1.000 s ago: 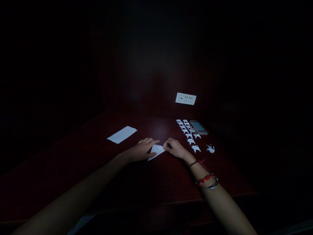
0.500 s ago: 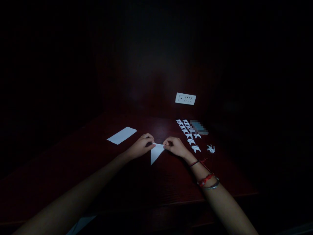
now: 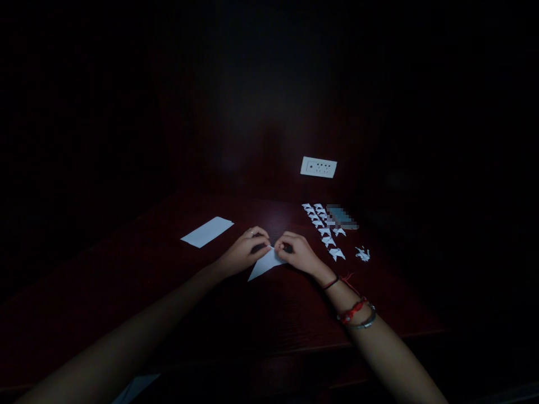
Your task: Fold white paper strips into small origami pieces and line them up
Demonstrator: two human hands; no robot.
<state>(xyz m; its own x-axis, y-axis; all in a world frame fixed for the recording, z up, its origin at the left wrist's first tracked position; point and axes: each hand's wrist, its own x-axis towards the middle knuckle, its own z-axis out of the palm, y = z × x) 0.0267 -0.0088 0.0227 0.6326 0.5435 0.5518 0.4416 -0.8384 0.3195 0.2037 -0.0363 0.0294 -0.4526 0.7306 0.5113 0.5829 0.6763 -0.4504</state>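
Our left hand (image 3: 245, 251) and right hand (image 3: 300, 253) have drawn closer, both pinching the paper (image 3: 264, 265) (it has turned), apparently to work its far edge.

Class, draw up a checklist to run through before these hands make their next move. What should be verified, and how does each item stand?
1. Left hand on the folded paper: ok, touching its upper edge.
2. Right hand pinching it firmly: cannot tell, the contact is hidden.
3. Edges aligned: cannot tell, the hands cover part.
4. Rectangular paper apart from both hands: ok, farther left.
5. Small folded paper pieces apart from the right hand: ok, beyond it to the right.
6. Lighting: not ok, much of the view is dark.
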